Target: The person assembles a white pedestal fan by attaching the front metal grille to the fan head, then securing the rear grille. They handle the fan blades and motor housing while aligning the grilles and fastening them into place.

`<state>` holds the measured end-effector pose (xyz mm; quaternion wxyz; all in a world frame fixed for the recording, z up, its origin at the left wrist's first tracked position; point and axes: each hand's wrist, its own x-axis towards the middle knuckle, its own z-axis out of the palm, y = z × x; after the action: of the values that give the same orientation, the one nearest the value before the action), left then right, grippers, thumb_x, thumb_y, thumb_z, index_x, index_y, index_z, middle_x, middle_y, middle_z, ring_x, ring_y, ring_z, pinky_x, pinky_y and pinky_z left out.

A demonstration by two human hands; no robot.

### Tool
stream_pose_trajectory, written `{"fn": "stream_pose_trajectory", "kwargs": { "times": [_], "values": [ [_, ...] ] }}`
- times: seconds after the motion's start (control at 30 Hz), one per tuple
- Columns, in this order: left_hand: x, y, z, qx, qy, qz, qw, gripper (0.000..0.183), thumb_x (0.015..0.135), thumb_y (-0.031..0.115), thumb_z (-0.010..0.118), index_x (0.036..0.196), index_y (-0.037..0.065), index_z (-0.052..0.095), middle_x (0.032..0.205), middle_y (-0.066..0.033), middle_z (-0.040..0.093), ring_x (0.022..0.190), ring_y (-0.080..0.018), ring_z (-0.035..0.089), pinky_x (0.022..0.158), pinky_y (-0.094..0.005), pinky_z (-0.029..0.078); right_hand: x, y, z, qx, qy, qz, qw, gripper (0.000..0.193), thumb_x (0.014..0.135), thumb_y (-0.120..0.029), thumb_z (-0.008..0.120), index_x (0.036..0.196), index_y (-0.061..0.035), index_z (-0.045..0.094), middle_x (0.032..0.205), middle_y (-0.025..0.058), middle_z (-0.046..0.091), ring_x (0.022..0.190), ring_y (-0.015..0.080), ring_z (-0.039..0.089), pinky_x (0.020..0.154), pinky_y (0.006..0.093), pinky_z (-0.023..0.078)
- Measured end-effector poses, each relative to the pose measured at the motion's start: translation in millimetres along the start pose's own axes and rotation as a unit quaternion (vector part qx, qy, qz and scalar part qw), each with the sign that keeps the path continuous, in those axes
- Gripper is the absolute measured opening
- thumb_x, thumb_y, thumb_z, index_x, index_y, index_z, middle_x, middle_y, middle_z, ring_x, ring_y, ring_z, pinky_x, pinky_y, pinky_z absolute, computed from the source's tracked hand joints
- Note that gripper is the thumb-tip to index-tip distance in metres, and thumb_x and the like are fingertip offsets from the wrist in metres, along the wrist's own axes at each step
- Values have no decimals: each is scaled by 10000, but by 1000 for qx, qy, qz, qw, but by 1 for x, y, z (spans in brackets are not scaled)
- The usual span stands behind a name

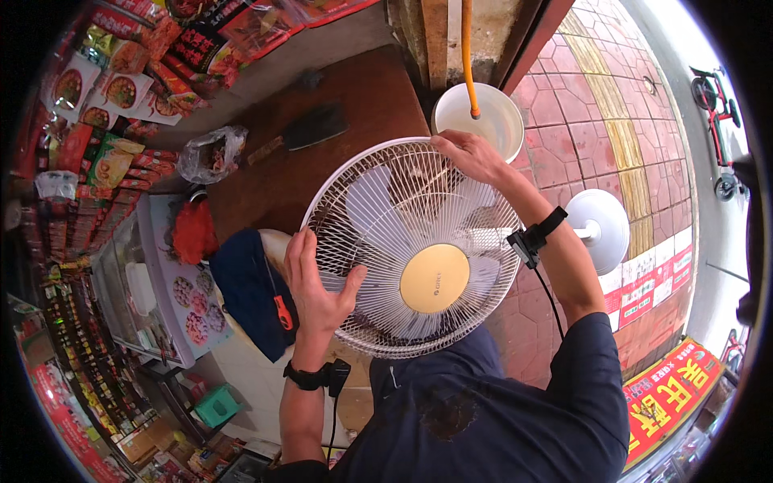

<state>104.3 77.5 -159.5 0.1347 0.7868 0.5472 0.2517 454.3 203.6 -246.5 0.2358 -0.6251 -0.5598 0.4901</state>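
Observation:
A round electric fan head (435, 278) with a white wire guard, pale blades and a gold centre cap stands tilted in front of my body. My left hand (318, 286) holds the guard's left rim, thumb lying over the wires and fingers along the outer edge. At the top right of the rim, my right hand (475, 157) grips the guard with its fingers curled over the edge. Both wrists carry a black strap with a small device and cable. A white round base (597, 231) with a short stem shows beyond my right forearm; its link to the fan is hidden.
Behind the fan is a brown tabletop (362, 76) with a dark-bladed cleaver (316, 127). A white bucket (507, 121) stands under an orange hose (467, 60). Dark blue cloth (245, 282) lies near my left hand. Packaged snacks (121, 88) hang at left; paving (580, 105) spreads right.

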Motion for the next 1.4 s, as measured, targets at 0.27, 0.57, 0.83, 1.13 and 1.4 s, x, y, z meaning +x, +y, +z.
{"fn": "stream_pose_trajectory", "kwargs": {
  "times": [0.27, 0.57, 0.83, 1.13, 1.4],
  "values": [
    [0, -1, 1, 16, 7, 4, 1000, 839, 870, 420, 796, 1433, -107, 467, 1451, -287, 491, 1326, -455, 473, 1103, -550, 394, 1, 4, 4, -14, 44, -8, 999, 716, 988, -652, 502, 1282, -32, 710, 1061, 178, 758, 1024, 310, 716, 958, 398, 523],
    [1, 0, 1, 30, 7, 6, 1000, 823, 881, 411, 776, 1425, -128, 473, 1443, -287, 485, 1311, -451, 461, 1114, -542, 379, 4, 8, 7, -3, 59, -18, 998, 667, 997, -605, 503, 1232, -23, 727, 942, 187, 756, 936, 307, 729, 923, 407, 536],
    [2, 4, 5, 46, 17, 3, 999, 818, 907, 427, 750, 1437, -124, 460, 1451, -295, 451, 1304, -451, 453, 1097, -545, 381, 4, 7, 7, -31, 70, -10, 997, 676, 1006, -611, 484, 1205, -16, 737, 895, 198, 745, 915, 311, 730, 901, 416, 538],
    [-15, -28, -6, -98, 13, -69, 993, 632, 1033, 337, 643, 1496, -55, 465, 1506, -245, 471, 1399, -390, 464, 1159, -456, 375, -1, 4, 3, 3, 40, 24, 999, 652, 1053, -546, 500, 1298, 34, 672, 1137, 174, 729, 1015, 229, 656, 950, 369, 507],
    [-60, -61, 0, -511, 51, -322, 795, 410, 1119, 170, 500, 1466, -48, 520, 1344, -125, 655, 1205, -189, 624, 1046, -312, 474, 6, 19, 8, -25, 69, -18, 997, 850, 1010, -719, 411, 1302, 36, 671, 1076, 211, 739, 872, 246, 698, 912, 395, 538]
  ]
}}
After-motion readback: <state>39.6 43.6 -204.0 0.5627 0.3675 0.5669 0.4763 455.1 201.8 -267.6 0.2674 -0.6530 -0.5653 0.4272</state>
